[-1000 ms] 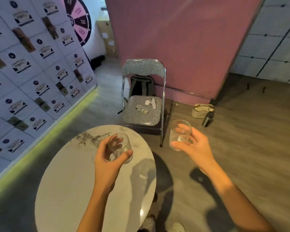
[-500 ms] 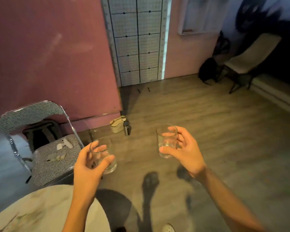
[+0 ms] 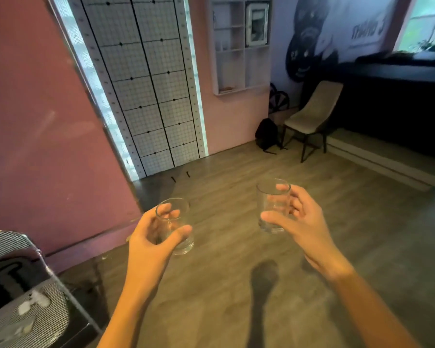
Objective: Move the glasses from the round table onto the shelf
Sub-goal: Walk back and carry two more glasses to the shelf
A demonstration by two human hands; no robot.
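a person's left hand (image 3: 151, 237) wraps around a clear tumbler (image 3: 175, 226), thumb across the near side and fingers showing through the glass from behind, while the right hand (image 3: 299, 222) closes on a second clear tumbler (image 3: 273, 207) with thumb low on the front and fingertips at the rim. both glasses are carried upright at chest level, well apart from each other, and both look empty. the two forearms reach out over a wood-plank floor (image 3: 236, 177), and a shadow of an arm falls on the boards below the right-hand glass.

taking the white wall shelf (image 3: 240, 46) as the landmark, the glasses hang well below it and well short of it, the right-hand glass more nearly under it and the left-hand glass further to its left. left of the shelf stands a white gridded panel (image 3: 146, 79) against a pink wall (image 3: 35, 121); below and right of the shelf sit a dark bag (image 3: 266, 133) on the floor and a beige chair (image 3: 312, 114). far to the lower left of the shelf, at the frame's edge, is a folding chair (image 3: 23, 292) with a checked seat.

the round table is out of view. judged from this, both glasses are lifted and in transit, so the pickup is done; what remains is crossing the open floor to the shelf and setting each glass into a compartment. whether other glasses wait on the table cannot be told.
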